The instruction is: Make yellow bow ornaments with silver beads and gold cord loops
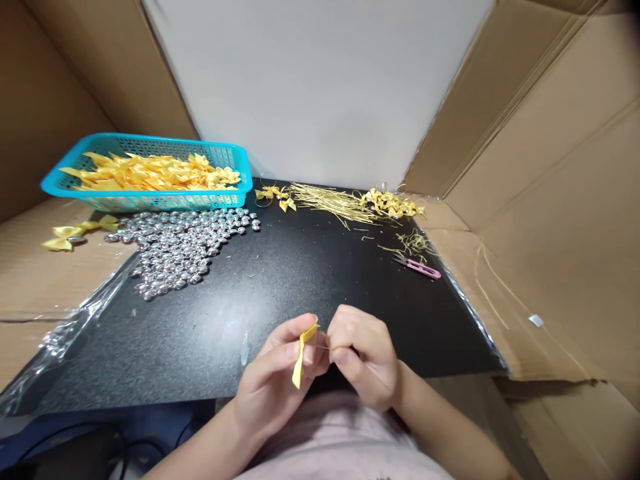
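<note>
Close to the table's front edge, my left hand pinches a yellow ribbon bow between thumb and fingers, the bow turned edge-on. A thin thread runs from behind the bow across to my right hand. The right fingers are closed on that thread, thumb pressed to the curled forefinger. Both hands are almost touching. What lies inside the left palm and the thread's far end are hidden.
A blue basket of yellow bows stands back left, with silver beads before it. Cut gold cords, beaded bows, thread scraps and pink thread snips lie right. Cardboard walls flank the black table.
</note>
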{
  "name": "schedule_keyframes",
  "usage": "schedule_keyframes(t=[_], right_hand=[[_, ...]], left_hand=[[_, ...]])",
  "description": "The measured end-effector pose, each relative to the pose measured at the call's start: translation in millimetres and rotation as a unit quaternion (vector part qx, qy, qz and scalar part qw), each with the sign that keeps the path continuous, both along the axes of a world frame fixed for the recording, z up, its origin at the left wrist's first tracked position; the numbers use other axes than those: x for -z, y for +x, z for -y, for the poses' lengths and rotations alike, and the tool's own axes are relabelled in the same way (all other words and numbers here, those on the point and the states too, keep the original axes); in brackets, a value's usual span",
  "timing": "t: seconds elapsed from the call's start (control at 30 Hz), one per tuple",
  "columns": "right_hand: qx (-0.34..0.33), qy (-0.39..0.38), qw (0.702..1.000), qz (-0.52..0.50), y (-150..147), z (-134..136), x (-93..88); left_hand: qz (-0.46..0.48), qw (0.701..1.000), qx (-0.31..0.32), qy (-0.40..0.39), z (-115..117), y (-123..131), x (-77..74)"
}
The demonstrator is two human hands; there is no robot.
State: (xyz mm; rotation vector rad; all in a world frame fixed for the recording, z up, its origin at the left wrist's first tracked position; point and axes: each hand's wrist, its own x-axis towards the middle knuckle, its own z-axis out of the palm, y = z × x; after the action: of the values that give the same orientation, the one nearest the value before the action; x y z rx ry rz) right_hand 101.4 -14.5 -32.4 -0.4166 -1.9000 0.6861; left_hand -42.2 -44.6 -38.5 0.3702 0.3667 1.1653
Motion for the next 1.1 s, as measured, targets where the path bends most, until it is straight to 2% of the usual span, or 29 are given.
schedule_keyframes(t=[0.27,0.47,0.53,0.6,0.67,0.73,0.8,0.9,0.97,1.1], right_hand=[[-0.014,-0.046,0.999,0.007,1.8,-1.5,-3.0],[-0.029,-0.049,0.998,0.028,0.2,-2.9,-1.6],[-0.010,-0.039,0.999,0.034,-0.4,-2.7,-1.3],[0.060,-0.016,0.997,0.042,-0.4,-2.5,-2.0],[0.152,0.000,0.988,0.034,0.6,-2.2,-3.7],[0.212,0.010,0.977,0.016,2.1,-2.2,-6.1],[0.220,0.026,0.975,0.013,3.1,-2.4,-8.2],[0.211,0.046,0.976,0.033,2.6,-3.7,-9.2],[0.214,0.035,0.975,0.039,1.8,-5.1,-7.7],[0.215,0.014,0.976,0.038,0.9,-7.7,-2.1]], left_hand=[[-0.006,0.999,0.013,0.046,1.1,0.3,2.6],[-0.029,0.999,0.023,0.030,1.5,3.7,5.7],[-0.050,0.998,0.013,0.022,0.2,2.8,5.6],[-0.110,0.993,-0.018,0.024,-2.6,-1.6,3.9],[-0.218,0.972,-0.066,0.051,-6.5,-8.8,0.5],[-0.350,0.924,-0.118,0.101,-10.4,-16.2,-4.2],[-0.457,0.859,-0.164,0.159,-13.0,-20.6,-9.6],[-0.529,0.786,-0.209,0.242,-14.2,-19.1,-16.4],[-0.538,0.763,-0.221,0.282,-14.0,-15.0,-19.1],[-0.542,0.749,-0.214,0.316,-14.9,-13.2,-20.8]])
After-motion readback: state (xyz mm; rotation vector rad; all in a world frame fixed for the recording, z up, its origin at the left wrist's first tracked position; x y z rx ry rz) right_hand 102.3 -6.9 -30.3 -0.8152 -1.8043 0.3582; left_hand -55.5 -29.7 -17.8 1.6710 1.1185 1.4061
